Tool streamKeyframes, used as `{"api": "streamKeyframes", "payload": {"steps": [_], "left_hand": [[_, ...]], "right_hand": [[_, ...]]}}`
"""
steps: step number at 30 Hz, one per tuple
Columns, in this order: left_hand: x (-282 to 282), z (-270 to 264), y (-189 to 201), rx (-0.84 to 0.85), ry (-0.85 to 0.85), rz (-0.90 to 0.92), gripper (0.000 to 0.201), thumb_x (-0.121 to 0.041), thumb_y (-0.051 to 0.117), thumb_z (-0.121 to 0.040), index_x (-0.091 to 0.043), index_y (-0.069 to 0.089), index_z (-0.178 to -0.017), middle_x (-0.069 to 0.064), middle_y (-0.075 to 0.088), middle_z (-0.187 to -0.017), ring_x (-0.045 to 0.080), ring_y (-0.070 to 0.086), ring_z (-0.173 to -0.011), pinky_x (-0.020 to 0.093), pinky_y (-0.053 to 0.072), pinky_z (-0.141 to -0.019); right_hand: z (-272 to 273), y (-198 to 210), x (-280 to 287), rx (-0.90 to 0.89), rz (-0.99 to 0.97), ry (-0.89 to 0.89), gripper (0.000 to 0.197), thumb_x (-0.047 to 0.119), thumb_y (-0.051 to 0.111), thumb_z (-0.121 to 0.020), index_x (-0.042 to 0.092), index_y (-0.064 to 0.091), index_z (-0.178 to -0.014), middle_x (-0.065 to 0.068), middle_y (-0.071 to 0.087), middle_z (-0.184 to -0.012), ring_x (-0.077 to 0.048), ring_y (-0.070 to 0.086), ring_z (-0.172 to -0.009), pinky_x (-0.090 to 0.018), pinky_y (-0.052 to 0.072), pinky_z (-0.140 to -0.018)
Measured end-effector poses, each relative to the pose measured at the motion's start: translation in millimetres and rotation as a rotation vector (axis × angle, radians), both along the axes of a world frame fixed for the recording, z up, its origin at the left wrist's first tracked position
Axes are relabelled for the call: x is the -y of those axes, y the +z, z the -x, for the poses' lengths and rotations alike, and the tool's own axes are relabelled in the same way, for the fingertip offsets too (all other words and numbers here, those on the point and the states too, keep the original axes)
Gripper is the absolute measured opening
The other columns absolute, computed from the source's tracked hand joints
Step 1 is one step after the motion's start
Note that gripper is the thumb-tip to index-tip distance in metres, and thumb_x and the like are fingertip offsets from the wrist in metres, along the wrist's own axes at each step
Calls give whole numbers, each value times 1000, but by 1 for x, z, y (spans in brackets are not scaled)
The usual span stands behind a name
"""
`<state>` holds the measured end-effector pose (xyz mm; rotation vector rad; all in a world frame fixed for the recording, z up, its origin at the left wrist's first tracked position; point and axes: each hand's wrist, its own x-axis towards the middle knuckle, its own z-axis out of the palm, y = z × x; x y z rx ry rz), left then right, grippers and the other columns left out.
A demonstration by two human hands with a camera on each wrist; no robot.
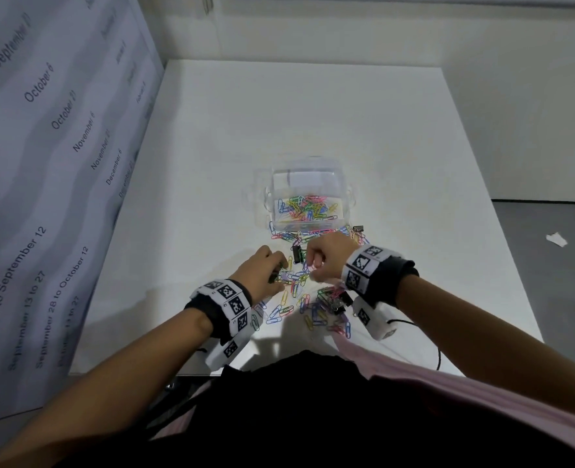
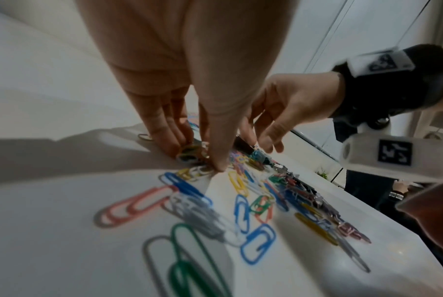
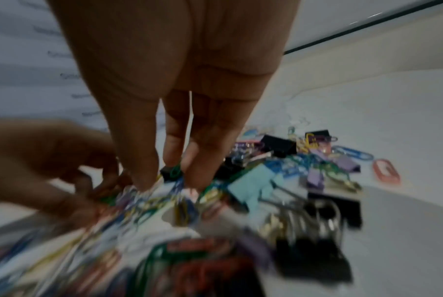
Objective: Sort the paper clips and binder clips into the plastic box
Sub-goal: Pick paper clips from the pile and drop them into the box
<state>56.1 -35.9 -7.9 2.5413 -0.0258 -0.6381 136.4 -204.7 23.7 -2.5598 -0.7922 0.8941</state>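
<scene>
A clear plastic box [image 1: 269, 204] stands mid-table with coloured paper clips [image 1: 308, 207] inside. Between it and me lies a loose pile of paper clips [image 1: 292, 285] mixed with binder clips [image 1: 336, 300]; the right wrist view shows a teal one [image 3: 251, 182] and a black one [image 3: 279, 145]. At the pile's left side my left hand [image 1: 277, 271] pinches a small bunch of paper clips [image 2: 190, 154] between thumb and fingers. My right hand [image 1: 311, 268] points down into the pile beside it. Its fingertips [image 3: 197, 176] touch the clips, with the thumb held apart from them.
The white table [image 1: 313, 113] stretches well beyond the box. A printed panel with dates [image 1: 43, 163] walls off the left side. The table's right edge drops to a grey floor with a paper scrap [image 1: 556, 238]. A black cable [image 1: 438, 352] lies at the near right edge.
</scene>
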Motion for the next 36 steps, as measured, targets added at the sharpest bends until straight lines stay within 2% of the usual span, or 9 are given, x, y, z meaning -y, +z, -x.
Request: {"api": "streamKeyframes", "payload": {"steps": [4, 7, 13, 17, 21, 25, 29, 33, 36], "left_hand": [[6, -5, 3, 29, 14, 13, 34, -20, 62, -86, -12, 55, -119, 12, 56, -107, 28, 57, -96, 34, 44, -84], [8, -7, 4, 45, 97, 107, 24, -10, 58, -88, -10, 63, -111, 11, 65, -102, 24, 61, -91, 29, 44, -80], [5, -9, 2, -27, 274, 272, 24, 0, 49, -90, -7, 69, -100, 7, 62, -84, 15, 54, -68, 29, 50, -77], [-3, -16, 3, -159, 401, 392, 30, 3, 42, -91, -11, 68, -83, 5, 56, -64, 14, 53, -52, 29, 52, -63], [0, -26, 14, -323, 616, 624, 37, 7, 31, -93, -9, 60, -75, 11, 52, -72, 7, 61, -41, 18, 53, -47], [9, -39, 30, -449, 867, 883, 24, 0, 32, -97, 0, 56, -94, 11, 56, -78, 17, 62, -58, 22, 56, -50], [8, -56, 48, -419, 951, 1142, 28, 3, 31, -96, 8, 51, -116, 17, 61, -94, 21, 69, -69, 21, 58, -55], [10, -72, 59, -303, 990, 1306, 36, 3, 35, -95, 10, 39, -130, 24, 51, -117, 31, 58, -107, 25, 56, -81], [9, -80, 60, -243, 977, 1258, 41, 9, 31, -94, 5, 33, -135, 26, 41, -133, 30, 49, -124, 28, 45, -97]], "right_hand": [[13, -17, -1, 1, 41, 79, 43, 24, 76, -70, 12, 58, -107, 3, 48, -89, -15, 44, -81, -26, 32, -68], [19, -24, -1, 28, 13, 72, 36, 21, 71, -76, 10, 59, -108, 3, 42, -91, -12, 39, -85, -22, 27, -70], [17, -20, 3, 8, 4, -23, 16, 8, 59, -80, 6, 67, -94, -10, 68, -92, -24, 58, -87, -23, 37, -70], [10, -15, 9, 7, -70, -109, 14, 8, 58, -79, 9, 69, -88, -7, 70, -86, -13, 55, -77, -23, 45, -72], [-5, -4, 4, 76, -124, -152, 12, 8, 54, -84, 10, 65, -88, -3, 64, -82, -17, 57, -77, -27, 48, -74], [-32, 11, -6, 160, -200, -244, 19, 5, 45, -86, 11, 63, -87, -4, 65, -87, -20, 60, -75, -30, 52, -69], [-52, 24, -10, 197, -283, -380, 13, 14, 54, -88, 11, 62, -98, -3, 61, -86, -20, 57, -66, -26, 46, -59], [-51, 19, -5, 172, -247, -375, 21, 13, 57, -84, 13, 57, -106, -5, 59, -90, -21, 54, -69, -30, 47, -65], [-34, 11, -2, 161, -195, -316, 21, 5, 50, -81, 15, 63, -93, -3, 60, -83, -21, 56, -68, -29, 47, -64]]}}
